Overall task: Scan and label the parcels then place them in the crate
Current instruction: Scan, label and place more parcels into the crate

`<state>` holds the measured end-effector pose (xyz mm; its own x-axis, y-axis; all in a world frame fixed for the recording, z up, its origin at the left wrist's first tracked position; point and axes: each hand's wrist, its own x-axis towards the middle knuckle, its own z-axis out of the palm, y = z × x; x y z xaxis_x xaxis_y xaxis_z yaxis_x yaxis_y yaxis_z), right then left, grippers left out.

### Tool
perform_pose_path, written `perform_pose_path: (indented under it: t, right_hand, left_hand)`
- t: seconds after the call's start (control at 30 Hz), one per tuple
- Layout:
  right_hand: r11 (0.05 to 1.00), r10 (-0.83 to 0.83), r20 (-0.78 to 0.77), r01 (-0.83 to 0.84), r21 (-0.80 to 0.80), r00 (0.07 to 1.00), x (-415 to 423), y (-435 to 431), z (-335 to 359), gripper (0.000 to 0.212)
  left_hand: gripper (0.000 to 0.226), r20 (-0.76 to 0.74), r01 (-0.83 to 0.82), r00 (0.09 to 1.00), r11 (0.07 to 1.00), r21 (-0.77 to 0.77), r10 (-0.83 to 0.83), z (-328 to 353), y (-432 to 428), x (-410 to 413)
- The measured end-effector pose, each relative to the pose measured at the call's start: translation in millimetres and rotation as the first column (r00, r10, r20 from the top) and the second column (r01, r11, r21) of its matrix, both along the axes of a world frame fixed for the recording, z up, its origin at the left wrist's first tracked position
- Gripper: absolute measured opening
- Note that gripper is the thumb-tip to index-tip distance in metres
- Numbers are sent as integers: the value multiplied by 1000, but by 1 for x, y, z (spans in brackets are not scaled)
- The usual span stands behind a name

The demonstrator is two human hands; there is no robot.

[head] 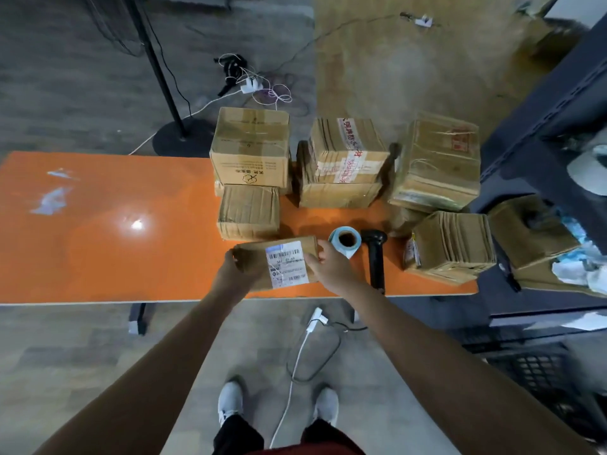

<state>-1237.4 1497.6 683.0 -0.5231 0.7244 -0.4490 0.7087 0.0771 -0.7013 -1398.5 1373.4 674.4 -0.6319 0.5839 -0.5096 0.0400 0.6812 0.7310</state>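
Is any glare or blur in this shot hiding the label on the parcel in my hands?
Head view: the glare spot sits on the orange table, left of the parcel, off its label; the barcode shows, the small print is blurred.

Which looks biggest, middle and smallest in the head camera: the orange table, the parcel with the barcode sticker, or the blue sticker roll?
1. orange table
2. barcode parcel
3. sticker roll, clearly the smallest

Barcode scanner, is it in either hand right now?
No, the barcode scanner lies on the orange table beside the label roll, while the left hand and right hand both grip the labelled parcel.
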Motion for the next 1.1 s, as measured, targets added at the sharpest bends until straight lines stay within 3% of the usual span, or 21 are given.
perform_pose_path:
  t: [0.13, 0.3, 0.4, 0.53, 0.67, 0.73, 0.87, 1.03, 1.1]
  right_hand:
    - [999, -38, 17, 39, -31, 999, 16, 3, 9, 56]
    - [978, -160, 19, 156, 136, 987, 46, 16, 12, 40]
    - [938, -258, 48, 238, 254, 965, 69, 28, 3, 37]
    - [921, -323, 111, 286, 264, 940, 89, 41, -11, 41]
    - [946, -312, 194, 287, 149, 930, 99, 56, -26, 51]
    - [957, -289, 168, 286, 40, 942, 100, 60, -29, 49]
    - [965, -254, 149, 261, -25, 956, 101, 67, -29, 37]
    - [914, -376, 13, 373, -162, 927, 107, 60, -8, 10]
    - [869, -458, -18, 443, -221, 889, 111, 56, 3, 13]
  left_hand:
    - [80, -44, 64, 997, 998, -7, -64, -4, 9, 6]
    - [97, -158, 108, 980, 989, -97, -123, -3, 18, 22]
    - [103, -335, 136, 924, 977, -162, -184, 1, 23, 38]
    - [102, -454, 218, 842, 954, -205, -290, 4, 35, 60]
    - [104, -497, 255, 799, 939, -231, -340, 12, 51, 88]
    - [105, -512, 252, 784, 934, -253, -350, 12, 53, 98]
    - [108, -506, 265, 768, 914, -307, -392, 11, 48, 105]
    - [110, -513, 279, 742, 894, -350, -432, 15, 31, 91]
    - [108, -510, 284, 739, 890, -357, -440, 19, 26, 83]
